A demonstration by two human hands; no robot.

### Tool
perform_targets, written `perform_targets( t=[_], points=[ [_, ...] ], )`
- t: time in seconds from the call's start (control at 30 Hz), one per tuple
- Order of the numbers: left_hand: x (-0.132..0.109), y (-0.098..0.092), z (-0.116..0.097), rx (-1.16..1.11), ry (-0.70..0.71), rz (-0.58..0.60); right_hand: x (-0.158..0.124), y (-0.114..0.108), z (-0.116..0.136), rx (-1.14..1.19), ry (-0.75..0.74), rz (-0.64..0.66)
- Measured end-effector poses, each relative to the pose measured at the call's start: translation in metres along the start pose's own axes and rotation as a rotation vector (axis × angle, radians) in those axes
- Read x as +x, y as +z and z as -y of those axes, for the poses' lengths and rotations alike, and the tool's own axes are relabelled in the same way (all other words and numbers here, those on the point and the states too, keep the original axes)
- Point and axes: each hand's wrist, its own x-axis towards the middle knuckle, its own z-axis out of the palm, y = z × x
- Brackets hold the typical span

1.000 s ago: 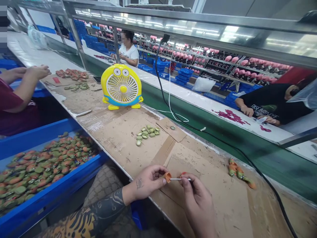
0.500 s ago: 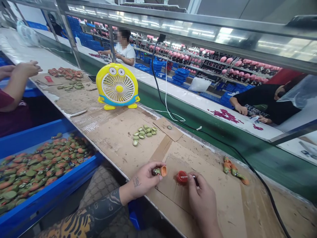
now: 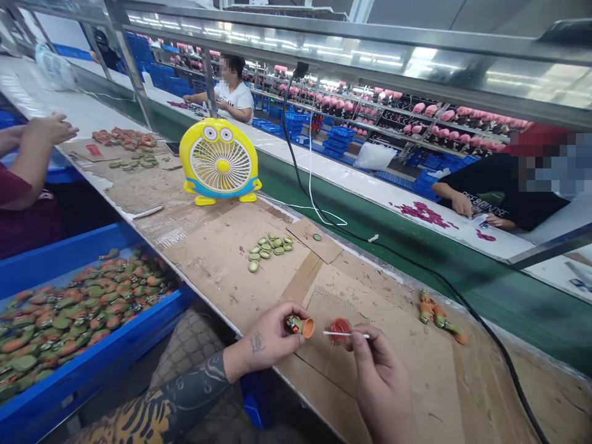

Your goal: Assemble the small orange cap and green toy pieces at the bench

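Note:
My left hand is closed around a small green and orange toy figure, its hollow orange end facing right. Between thumb and fingers, my right hand pinches a thin white cotton swab. The swab's tip points left, toward the toy's orange opening but apart from it. Behind the swab stands a small red cup on the cardboard. Several oval green caps lie further back, and a few orange and green toy pieces sit to the right.
A yellow and blue fan stands on the cardboard-covered table. A blue crate full of toy pieces is at the left. A black cable runs along the table's far side. Co-workers sit at the left and across the belt.
My right hand has lifted the swab out of the red cup, its tip now to the left of the cup. The toy in my left hand has shifted slightly right and down.

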Motion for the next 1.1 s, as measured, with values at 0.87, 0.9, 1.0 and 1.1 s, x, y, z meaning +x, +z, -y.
perform_targets(
  t=[0.87, 0.9, 1.0, 1.1],
  points=[
    [-0.004, 0.0, -0.009, -0.081, -0.041, 0.107, 0.012, 0.01, -0.007, 0.013, -0.017, -0.023],
    [-0.003, 0.0, -0.008, -0.101, -0.036, 0.106, 0.013, 0.006, -0.006, -0.02, -0.002, -0.069],
    [-0.002, -0.002, -0.006, -0.139, -0.027, 0.11, 0.019, -0.002, -0.006, -0.19, 0.016, -0.098],
    [-0.001, -0.002, -0.005, -0.132, -0.026, 0.114, 0.026, -0.001, -0.012, -0.308, -0.002, -0.066]
  ],
)
